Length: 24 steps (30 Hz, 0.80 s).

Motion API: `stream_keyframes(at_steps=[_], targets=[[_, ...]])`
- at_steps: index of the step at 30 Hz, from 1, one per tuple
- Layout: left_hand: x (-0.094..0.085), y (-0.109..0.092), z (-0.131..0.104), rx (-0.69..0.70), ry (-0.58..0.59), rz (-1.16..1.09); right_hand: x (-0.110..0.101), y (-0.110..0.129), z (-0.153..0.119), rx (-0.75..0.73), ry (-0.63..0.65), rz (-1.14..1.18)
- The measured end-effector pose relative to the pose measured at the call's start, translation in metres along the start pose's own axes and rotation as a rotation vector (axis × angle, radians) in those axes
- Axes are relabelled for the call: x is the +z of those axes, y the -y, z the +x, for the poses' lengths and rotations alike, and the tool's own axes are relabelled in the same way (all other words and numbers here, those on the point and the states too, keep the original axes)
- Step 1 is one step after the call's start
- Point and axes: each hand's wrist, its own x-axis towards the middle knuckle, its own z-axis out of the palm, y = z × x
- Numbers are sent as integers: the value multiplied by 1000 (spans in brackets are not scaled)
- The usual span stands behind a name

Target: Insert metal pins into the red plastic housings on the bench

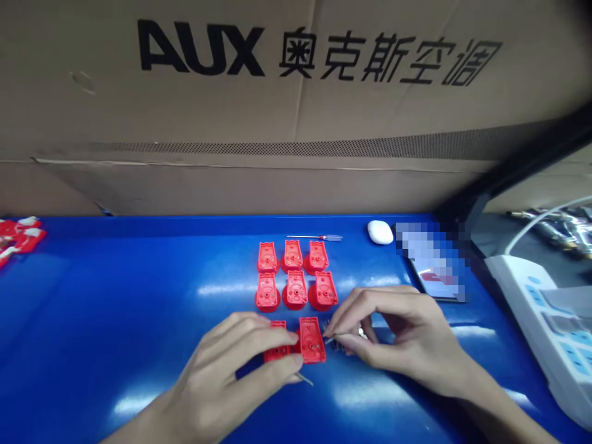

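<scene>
My left hand [231, 370] is closed, with a thin metal pin [305, 379] sticking out past the thumb. Its fingertips touch the left edge of a small red plastic housing [311, 340], open side up. A second red housing [277, 353] lies partly hidden under those fingers. My right hand [393, 333] pinches a small, thin metal piece [329, 340] between thumb and forefinger, just right of the nearer housing. Beneath the right fingers is a cluster of small metal parts [340, 345], mostly covered; their kind cannot be made out.
Several more red housings [296, 288] stand in two rows behind my hands. Beyond them lies a screwdriver [319, 237], with a white case [380, 232] and a phone [435, 265] to its right. A power strip [541, 327] sits far right; red-and-white pieces [21, 237] lie far left.
</scene>
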Motion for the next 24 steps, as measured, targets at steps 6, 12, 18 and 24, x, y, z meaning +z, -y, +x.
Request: stream_keyframes(at_steps=[6, 12, 18, 24], targets=[[4, 6, -3, 49, 143, -32, -2, -7, 2, -78, 131, -128], [7, 11, -10, 80, 175, -60, 0, -7, 4, -149, 156, -180], [7, 11, -5, 90, 178, -71, 2, -7, 5, -201, 164, -215], [10, 10, -6, 95, 156, -56, 3, -8, 5, -238, 161, -231]])
